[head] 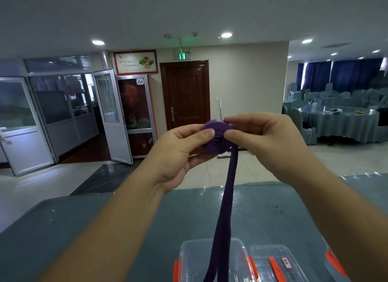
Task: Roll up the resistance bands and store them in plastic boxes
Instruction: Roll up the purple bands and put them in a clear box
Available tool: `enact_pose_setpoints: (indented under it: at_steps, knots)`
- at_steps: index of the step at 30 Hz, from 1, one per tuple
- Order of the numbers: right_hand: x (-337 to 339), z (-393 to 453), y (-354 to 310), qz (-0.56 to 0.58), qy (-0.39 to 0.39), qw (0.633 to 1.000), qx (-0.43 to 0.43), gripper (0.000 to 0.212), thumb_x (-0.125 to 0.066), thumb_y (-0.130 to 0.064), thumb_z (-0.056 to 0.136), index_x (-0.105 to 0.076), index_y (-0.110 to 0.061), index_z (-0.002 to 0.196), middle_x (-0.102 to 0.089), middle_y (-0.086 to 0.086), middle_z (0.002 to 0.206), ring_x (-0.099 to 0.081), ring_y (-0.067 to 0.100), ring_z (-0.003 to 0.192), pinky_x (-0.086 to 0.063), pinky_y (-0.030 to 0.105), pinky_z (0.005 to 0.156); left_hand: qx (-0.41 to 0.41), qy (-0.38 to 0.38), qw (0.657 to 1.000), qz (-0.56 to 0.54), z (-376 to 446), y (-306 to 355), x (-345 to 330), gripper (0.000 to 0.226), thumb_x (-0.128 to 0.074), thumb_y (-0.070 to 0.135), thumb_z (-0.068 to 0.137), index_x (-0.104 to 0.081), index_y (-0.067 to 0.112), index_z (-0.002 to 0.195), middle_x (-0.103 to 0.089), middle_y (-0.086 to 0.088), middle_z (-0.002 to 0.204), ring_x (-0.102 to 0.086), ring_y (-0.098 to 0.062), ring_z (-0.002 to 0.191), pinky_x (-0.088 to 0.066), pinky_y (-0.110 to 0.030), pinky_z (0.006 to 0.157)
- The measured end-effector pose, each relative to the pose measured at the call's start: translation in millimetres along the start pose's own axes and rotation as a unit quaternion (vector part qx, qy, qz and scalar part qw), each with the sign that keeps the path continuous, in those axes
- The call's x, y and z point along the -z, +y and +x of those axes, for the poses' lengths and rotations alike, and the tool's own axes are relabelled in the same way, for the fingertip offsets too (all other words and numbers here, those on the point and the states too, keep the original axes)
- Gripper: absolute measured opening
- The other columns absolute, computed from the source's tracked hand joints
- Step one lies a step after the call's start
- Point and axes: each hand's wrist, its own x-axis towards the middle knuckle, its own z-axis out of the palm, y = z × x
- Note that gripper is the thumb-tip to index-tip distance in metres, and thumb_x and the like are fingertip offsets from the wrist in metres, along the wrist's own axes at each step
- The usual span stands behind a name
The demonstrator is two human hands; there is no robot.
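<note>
Teal cloth covers the table (84,229) nearest the camera, and on it, at the bottom edge of the view, stands a clear plastic box (189,258) with orange latches; a clear lid (270,258) with orange clips and a small label lies just beside it on the right. The unrolled tail (225,208) of the purple resistance band hangs down from the hands and passes in front of the box opening, hiding part of its far wall. Above the table, both forearms reach forward and the hands meet at mid-frame. The rolled part of the band, a flat purple coil (213,139), sits between the two hands. The left hand (178,153) grips the coil, thumb pressed on its near face and fingers curled behind it. The right hand (262,138) pinches the coil's right edge between thumb and curled fingers, where the tail leaves the roll. Beyond the hands lie a tiled floor, a dark wooden door (185,94), glass partition doors (63,113) at left, and a round table (340,122) with covered chairs at right.
</note>
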Motion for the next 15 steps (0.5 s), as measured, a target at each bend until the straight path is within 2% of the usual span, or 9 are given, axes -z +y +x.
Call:
enact_pose_setpoints:
  at_steps: [3,5,7,9,12,15]
  knots:
    - [-0.9,0.4,4.1,0.04,0.006,0.999,-0.022,0.031,-0.078,-0.009,0.088,-0.077,-0.023,0.115,-0.082,-0.002,0.103,-0.079,0.019,0.099,-0.061,0.044,0.096,0.006,0.016,0.999,-0.038,-0.3,-4.4,-3.5,0.04,-0.073,0.019,0.084,-0.072,0.004,0.121,-0.078,-0.018,0.114,-0.076,-0.027,0.103,-0.064,-0.035,0.086]
    - [2.6,0.9,3.6,0.015,-0.02,0.999,-0.025,0.03,-0.077,-0.006,0.09,-0.078,-0.025,0.113,-0.082,-0.003,0.103,-0.079,0.017,0.1,-0.061,0.045,0.097,0.009,0.01,1.0,0.023,-0.9,-1.9,-0.7,0.04,-0.075,0.022,0.081,-0.073,0.007,0.119,-0.079,-0.014,0.111,-0.076,-0.027,0.105,-0.062,-0.038,0.089]
    - [7.6,1.7,-1.9,-0.045,-0.054,0.997,-0.017,0.031,-0.076,-0.01,0.09,-0.077,-0.031,0.112,-0.082,-0.009,0.103,-0.078,0.011,0.099,-0.062,0.04,0.095,0.001,-0.007,0.992,0.13,-0.9,5.0,3.7,0.043,-0.078,0.024,0.079,-0.074,0.011,0.119,-0.079,-0.01,0.112,-0.075,-0.027,0.109,-0.059,-0.042,0.097]
    - [9.1,2.9,-8.3,-0.069,-0.066,0.995,0.001,0.031,-0.077,-0.012,0.09,-0.076,-0.033,0.112,-0.081,-0.013,0.102,-0.077,0.008,0.098,-0.063,0.036,0.094,-0.018,-0.015,0.987,0.162,-0.6,11.3,6.5,0.042,-0.079,0.023,0.077,-0.076,0.011,0.117,-0.079,-0.01,0.112,-0.076,-0.026,0.108,-0.059,-0.042,0.098]
    - [4.1,4.6,-10.2,-0.015,-0.021,0.999,0.028,0.031,-0.078,-0.013,0.089,-0.076,-0.026,0.117,-0.082,-0.007,0.105,-0.078,0.012,0.101,-0.061,0.04,0.096,-0.048,-0.001,0.997,0.063,-1.8,12.1,0.3,0.039,-0.075,0.02,0.078,-0.075,0.01,0.116,-0.08,-0.01,0.109,-0.077,-0.022,0.103,-0.062,-0.033,0.089]
    - [-2.0,6.6,-5.4,0.031,0.004,0.999,0.021,0.035,-0.077,-0.012,0.09,-0.074,-0.024,0.123,-0.082,-0.002,0.108,-0.077,0.018,0.105,-0.059,0.046,0.099,-0.04,0.028,0.998,-0.046,-3.3,6.4,-7.1,0.037,-0.072,0.021,0.08,-0.073,0.012,0.116,-0.081,-0.009,0.105,-0.078,-0.018,0.096,-0.063,-0.031,0.085]
